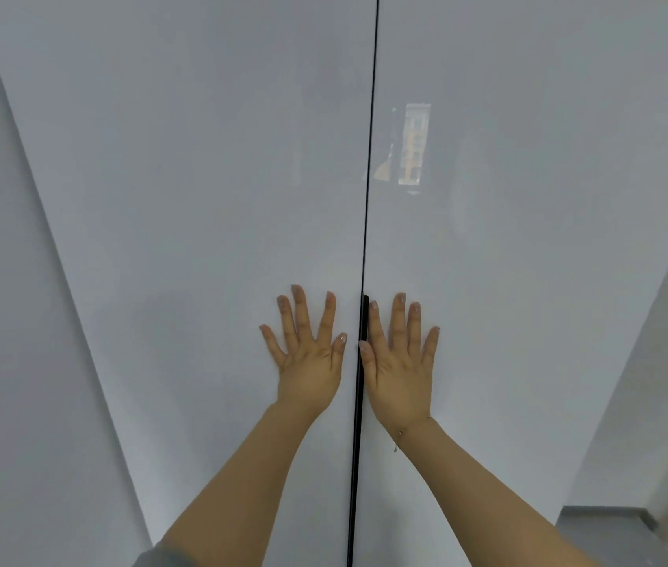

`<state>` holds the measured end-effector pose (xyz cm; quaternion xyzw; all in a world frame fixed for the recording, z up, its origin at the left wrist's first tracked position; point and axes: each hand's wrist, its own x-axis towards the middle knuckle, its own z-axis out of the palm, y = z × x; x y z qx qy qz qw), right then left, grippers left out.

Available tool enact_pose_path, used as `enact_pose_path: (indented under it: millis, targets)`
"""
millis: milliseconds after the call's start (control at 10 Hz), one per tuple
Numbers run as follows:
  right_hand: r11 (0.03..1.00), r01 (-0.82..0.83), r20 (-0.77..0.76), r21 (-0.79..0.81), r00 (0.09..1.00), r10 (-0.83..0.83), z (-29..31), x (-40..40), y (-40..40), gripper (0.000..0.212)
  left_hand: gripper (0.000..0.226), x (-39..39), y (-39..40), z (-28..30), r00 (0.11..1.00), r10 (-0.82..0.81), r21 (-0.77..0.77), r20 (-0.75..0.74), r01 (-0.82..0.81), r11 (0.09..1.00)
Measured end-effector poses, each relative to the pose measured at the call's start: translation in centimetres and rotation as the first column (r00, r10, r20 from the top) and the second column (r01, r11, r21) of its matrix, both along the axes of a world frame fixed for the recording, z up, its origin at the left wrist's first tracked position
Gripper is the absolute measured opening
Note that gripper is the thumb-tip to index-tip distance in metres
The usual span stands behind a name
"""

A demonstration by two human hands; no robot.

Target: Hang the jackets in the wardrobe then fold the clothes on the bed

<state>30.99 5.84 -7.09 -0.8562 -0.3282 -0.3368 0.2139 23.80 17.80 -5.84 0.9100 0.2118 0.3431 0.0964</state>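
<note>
Against wardrobe doors, both hands lie flat.

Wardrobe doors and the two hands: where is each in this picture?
Left wardrobe door (201,198), head view, bare middle of the panel.
Right wardrobe door (528,259), head view, bare panel.
Left hand (310,362), head view, back of hand.
Right hand (400,370), head view, back of hand.

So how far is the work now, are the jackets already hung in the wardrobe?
Nothing looks done that this view can confirm: no jackets, clothes or bed appear. In hand: the left hand and right hand lie flat with spread fingers on the two glossy pale grey wardrobe doors, either side of the black vertical handle strip. The doors look closed. Whether hanging is finished cannot be told; folding is not seen.
</note>
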Motion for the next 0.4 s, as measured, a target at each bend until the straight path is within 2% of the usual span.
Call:
enact_pose_path:
  millis: [100, 200, 300, 400]
  targets:
    - [0.996, -0.039, -0.095, -0.084, 0.995, 0.031, 1.2, -1.2, -1.5, 0.057, 0.063, -2.3, 0.0, 1.0, 0.991, -0.03, 0.043, -0.132, 0.036, 0.998]
    - [0.97, -0.04, -0.169, -0.239, 0.986, -0.001, 3.3, -2.5, -3.2, 0.063, 0.062, -5.0, 0.0, 3.3, 0.951, 0.01, 0.125, -0.309, 0.03, 0.992]
    - [0.919, -0.049, -0.241, -0.392, 0.969, -0.051, 6.0, -3.9, -4.5, 0.068, 0.059, -7.8, -0.6, 6.4, 0.913, 0.052, 0.212, -0.404, 0.039, 0.976]
    - [0.897, -0.057, -0.272, -0.438, 0.96, -0.072, 10.2, -5.6, -5.4, 0.065, 0.058, -10.0, -1.7, 9.9, 0.944, 0.066, 0.313, -0.323, 0.041, 0.949]
